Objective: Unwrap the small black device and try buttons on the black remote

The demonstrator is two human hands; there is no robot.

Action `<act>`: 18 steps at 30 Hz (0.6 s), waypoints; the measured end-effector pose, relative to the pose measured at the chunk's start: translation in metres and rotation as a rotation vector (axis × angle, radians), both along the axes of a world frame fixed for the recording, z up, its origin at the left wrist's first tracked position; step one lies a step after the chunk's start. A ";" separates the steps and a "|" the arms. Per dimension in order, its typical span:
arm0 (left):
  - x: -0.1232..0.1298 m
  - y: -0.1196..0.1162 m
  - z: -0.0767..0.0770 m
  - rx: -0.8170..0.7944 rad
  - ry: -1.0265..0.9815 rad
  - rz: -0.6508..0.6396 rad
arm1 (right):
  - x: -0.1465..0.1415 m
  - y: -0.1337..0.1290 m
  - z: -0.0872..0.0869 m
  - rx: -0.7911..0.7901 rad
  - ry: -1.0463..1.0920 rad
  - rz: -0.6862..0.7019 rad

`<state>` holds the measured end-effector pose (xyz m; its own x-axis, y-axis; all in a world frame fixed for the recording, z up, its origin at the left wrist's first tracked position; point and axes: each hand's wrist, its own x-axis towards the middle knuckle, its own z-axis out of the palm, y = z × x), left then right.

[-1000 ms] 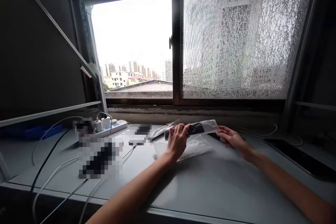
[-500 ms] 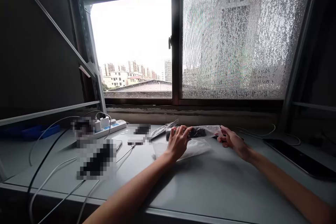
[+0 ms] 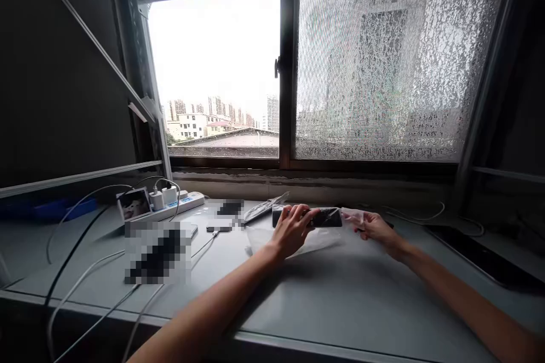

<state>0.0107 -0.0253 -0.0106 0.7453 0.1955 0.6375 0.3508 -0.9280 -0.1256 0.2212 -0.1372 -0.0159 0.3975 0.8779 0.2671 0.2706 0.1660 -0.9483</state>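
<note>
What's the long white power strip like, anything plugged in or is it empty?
Plugged in: at least two boxy white adapters sit on the strip. Whether it's switched on, I can't tell.

hands (image 3: pixel 293 231) — 2 | window panes (image 3: pixel 217 68) — 2 | 1 black bar (image 3: pixel 330 217) | 1 handheld clear sleeve (image 3: pixel 353 217) | 1 power strip (image 3: pixel 193 202)

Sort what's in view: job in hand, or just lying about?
In hand:
long black rectangular block, in the left hand
translucent plastic wrapper, in the right hand
probably clear plastic bag beneath

Lying about:
white plastic power strip
black tablet-like slab
blue plastic tray
</note>
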 end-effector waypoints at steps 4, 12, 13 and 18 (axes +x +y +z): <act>0.001 -0.001 -0.002 0.059 0.034 -0.028 | -0.001 0.000 0.001 -0.023 -0.037 0.012; 0.000 0.000 -0.002 0.071 0.050 -0.020 | -0.001 0.000 0.001 -0.046 -0.064 0.031; 0.000 0.000 -0.002 0.065 0.050 -0.019 | -0.001 0.001 0.001 -0.051 -0.065 0.023; 0.000 0.001 -0.005 0.073 0.065 -0.025 | 0.001 0.003 -0.002 -0.100 -0.078 0.033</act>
